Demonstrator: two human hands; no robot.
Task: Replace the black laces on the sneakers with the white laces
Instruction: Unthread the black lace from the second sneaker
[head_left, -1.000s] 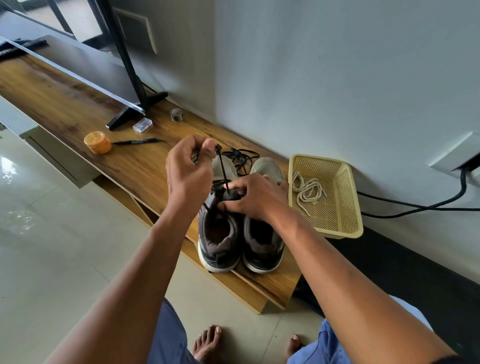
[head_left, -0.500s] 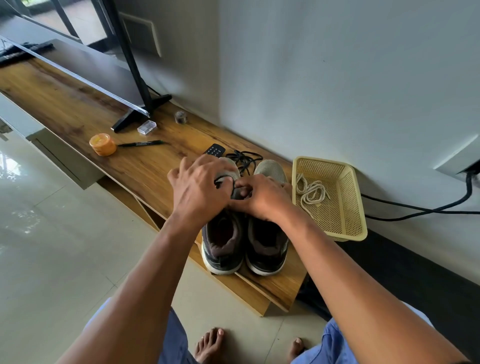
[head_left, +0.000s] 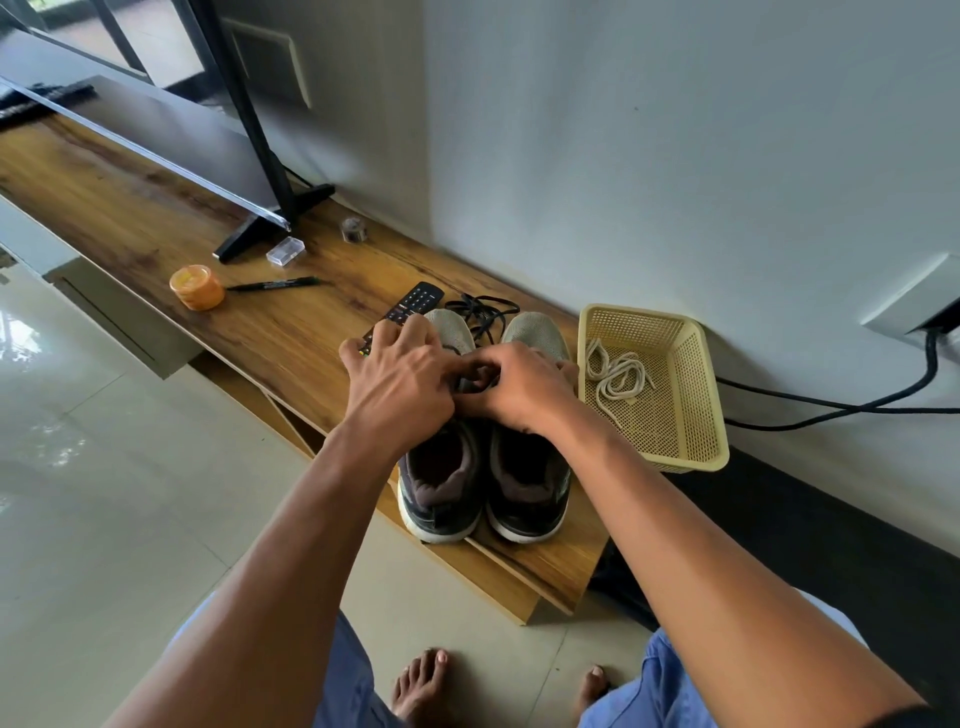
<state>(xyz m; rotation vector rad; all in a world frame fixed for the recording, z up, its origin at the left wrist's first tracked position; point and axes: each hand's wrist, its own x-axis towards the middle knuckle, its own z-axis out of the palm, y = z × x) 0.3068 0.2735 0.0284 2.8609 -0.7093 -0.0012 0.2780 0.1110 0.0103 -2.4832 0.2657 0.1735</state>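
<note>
Two dark sneakers with grey toes stand side by side on the wooden shelf (head_left: 291, 343), heels toward me: the left sneaker (head_left: 441, 483) and the right sneaker (head_left: 527, 488). My left hand (head_left: 400, 384) and my right hand (head_left: 519, 387) meet over the left sneaker's eyelets, fingers pinched on its black lace (head_left: 475, 376). A loose black lace (head_left: 485, 312) lies behind the toes. White laces (head_left: 615, 376) lie coiled in the yellow basket (head_left: 696, 415) to the right. The lacing itself is hidden under my hands.
A black remote (head_left: 410, 306) lies just left of the sneakers, partly under my left hand. Farther left are a black pen (head_left: 275, 285), an orange jar (head_left: 197, 287), a clear small box (head_left: 284, 251) and a TV stand foot (head_left: 270, 218). Black cable (head_left: 831, 400) runs along the wall.
My left hand, raised a second ago pulling a black lace end upward, has come down onto the left sneaker beside my right hand. The remote is now uncovered.
</note>
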